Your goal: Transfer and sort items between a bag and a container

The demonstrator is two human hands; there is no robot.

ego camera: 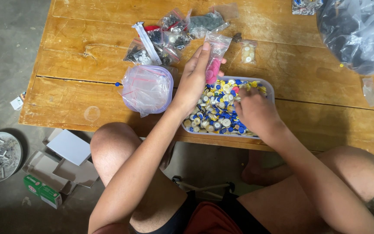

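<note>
arms: bare, no sleeves | legs: bare knees | shorts [208, 216]: black with red panel

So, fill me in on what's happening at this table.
A seated person is working over a tray of mixed buttons on a wooden table. The left hand holds up a small clear zip bag with pink buttons, while the right hand digs among the blue, yellow and white buttons. A round tub of empty zip bags sits left of the tray, with filled bags behind.
</note>
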